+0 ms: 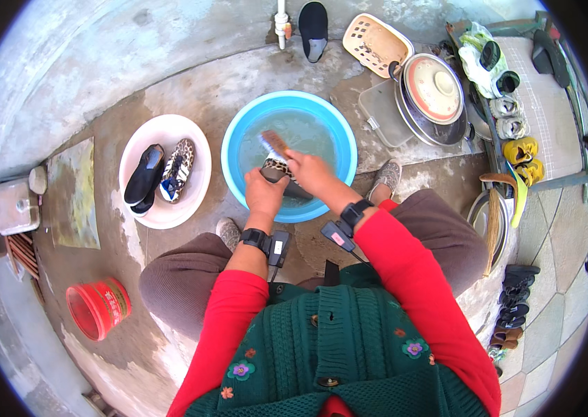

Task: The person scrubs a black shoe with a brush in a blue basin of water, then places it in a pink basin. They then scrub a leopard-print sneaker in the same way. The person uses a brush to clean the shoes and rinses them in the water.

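A blue plastic basin with cloudy water stands on the ground before me. Over its near half, my left hand grips a leopard-print sneaker with a dark sole. My right hand holds a wooden-backed scrub brush, its pale bristles against the shoe's upper. Part of the shoe is hidden by my hands. To the left, a pinkish-white basin holds a second leopard-print sneaker with white stripes and a pair of black slip-on shoes.
A red bucket lies tipped at lower left. A black shoe leans on the far wall beside a white pipe. At right are a cream basket, a lidded pot, a broom and a rack with yellow shoes.
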`<control>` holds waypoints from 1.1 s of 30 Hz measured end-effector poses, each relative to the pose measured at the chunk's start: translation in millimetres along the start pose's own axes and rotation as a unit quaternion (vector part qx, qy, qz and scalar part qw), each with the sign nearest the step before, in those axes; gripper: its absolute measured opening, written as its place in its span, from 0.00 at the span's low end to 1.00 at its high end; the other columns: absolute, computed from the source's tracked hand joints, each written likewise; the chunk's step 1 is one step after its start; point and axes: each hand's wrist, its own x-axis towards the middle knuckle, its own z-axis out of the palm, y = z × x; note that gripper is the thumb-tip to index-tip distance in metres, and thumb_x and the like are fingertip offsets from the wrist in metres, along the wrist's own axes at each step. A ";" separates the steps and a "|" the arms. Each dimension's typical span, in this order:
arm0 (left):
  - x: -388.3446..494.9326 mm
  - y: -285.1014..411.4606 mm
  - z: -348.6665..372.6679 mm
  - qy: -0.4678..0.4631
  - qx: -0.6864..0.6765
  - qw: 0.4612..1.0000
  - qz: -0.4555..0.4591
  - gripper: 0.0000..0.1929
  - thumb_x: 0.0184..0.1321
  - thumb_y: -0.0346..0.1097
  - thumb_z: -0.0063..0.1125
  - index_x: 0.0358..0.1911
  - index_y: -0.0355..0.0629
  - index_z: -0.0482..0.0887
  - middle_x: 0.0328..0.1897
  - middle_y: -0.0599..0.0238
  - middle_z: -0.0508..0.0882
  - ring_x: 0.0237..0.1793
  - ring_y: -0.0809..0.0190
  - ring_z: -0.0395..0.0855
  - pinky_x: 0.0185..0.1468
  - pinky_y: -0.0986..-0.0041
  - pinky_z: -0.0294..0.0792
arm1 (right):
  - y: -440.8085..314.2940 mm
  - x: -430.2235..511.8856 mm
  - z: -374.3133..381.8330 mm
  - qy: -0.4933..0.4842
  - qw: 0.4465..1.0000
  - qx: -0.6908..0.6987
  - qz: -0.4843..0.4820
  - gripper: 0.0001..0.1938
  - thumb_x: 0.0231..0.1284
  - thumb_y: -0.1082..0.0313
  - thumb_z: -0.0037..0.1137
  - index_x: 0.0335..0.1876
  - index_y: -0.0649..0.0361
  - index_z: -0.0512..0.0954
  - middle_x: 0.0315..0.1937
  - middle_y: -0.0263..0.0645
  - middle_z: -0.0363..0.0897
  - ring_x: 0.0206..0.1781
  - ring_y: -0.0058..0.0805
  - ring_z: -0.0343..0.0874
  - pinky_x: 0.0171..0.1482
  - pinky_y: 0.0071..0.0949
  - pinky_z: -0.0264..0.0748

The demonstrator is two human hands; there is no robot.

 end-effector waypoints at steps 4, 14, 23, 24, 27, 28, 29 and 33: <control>6.0 -7.3 -10.9 0.030 -0.082 0.989 -0.118 0.38 0.42 0.50 0.72 0.52 0.29 0.72 0.53 0.42 0.76 0.53 0.43 0.76 0.57 0.60 0.69 | 10.4 -26.6 -22.4 0.012 0.999 0.025 0.023 0.19 0.66 0.56 0.43 0.57 0.51 0.77 0.37 0.53 0.82 0.40 0.52 0.80 0.45 0.45 0.76; -2.0 -26.8 4.1 -0.088 -0.151 0.984 -0.040 0.48 0.49 0.48 0.68 0.68 0.36 0.52 0.55 0.40 0.78 0.56 0.45 0.78 0.58 0.66 0.68 | 30.8 -42.3 3.8 -0.029 0.998 0.035 0.046 0.19 0.66 0.55 0.45 0.57 0.51 0.78 0.41 0.53 0.81 0.44 0.52 0.80 0.49 0.42 0.76; 4.9 -31.0 10.1 -0.176 -0.241 0.938 -0.177 0.25 0.60 0.46 0.58 0.54 0.40 0.63 0.43 0.52 0.80 0.37 0.56 0.82 0.31 0.68 0.76 | 17.1 -44.9 -18.1 -0.103 0.986 0.072 0.111 0.19 0.66 0.56 0.43 0.56 0.53 0.78 0.44 0.54 0.81 0.47 0.52 0.79 0.52 0.41 0.75; 5.4 -32.5 11.1 -0.174 -0.251 0.937 -0.170 0.23 0.62 0.45 0.56 0.54 0.42 0.63 0.42 0.54 0.80 0.35 0.58 0.82 0.30 0.69 0.76 | 10.1 -49.9 -20.6 -0.106 0.991 0.053 0.067 0.19 0.66 0.56 0.44 0.57 0.54 0.77 0.42 0.53 0.81 0.45 0.52 0.80 0.50 0.42 0.75; 6.4 -36.4 18.0 -0.165 -0.286 0.929 -0.165 0.18 0.65 0.42 0.51 0.52 0.45 0.63 0.40 0.59 0.80 0.30 0.61 0.82 0.28 0.72 0.75 | -3.9 -63.5 -21.0 -0.113 0.994 -0.011 -0.005 0.19 0.67 0.55 0.45 0.58 0.53 0.76 0.38 0.52 0.82 0.40 0.51 0.81 0.45 0.43 0.76; 6.3 -37.2 21.1 -0.158 -0.300 0.925 -0.173 0.16 0.65 0.41 0.50 0.51 0.45 0.63 0.40 0.59 0.80 0.30 0.62 0.81 0.28 0.72 0.75 | -5.5 -64.2 -18.4 -0.115 0.993 -0.035 0.010 0.19 0.67 0.55 0.44 0.58 0.52 0.76 0.37 0.51 0.82 0.39 0.51 0.81 0.44 0.44 0.76; 6.4 -37.8 24.0 -0.153 -0.309 0.918 -0.195 0.15 0.65 0.40 0.49 0.50 0.45 0.63 0.39 0.60 0.79 0.30 0.62 0.81 0.27 0.73 0.74 | -5.3 -63.9 -14.8 -0.115 0.991 -0.059 0.016 0.19 0.67 0.54 0.44 0.59 0.51 0.76 0.37 0.51 0.82 0.39 0.51 0.81 0.44 0.44 0.77; 3.3 -42.7 24.6 -0.152 -0.231 0.947 -0.163 0.17 0.66 0.39 0.51 0.52 0.42 0.63 0.39 0.59 0.79 0.31 0.64 0.80 0.28 0.73 0.74 | 10.7 -38.3 1.5 -0.104 0.988 -0.106 0.029 0.18 0.68 0.55 0.42 0.58 0.48 0.76 0.35 0.49 0.82 0.36 0.50 0.81 0.39 0.47 0.77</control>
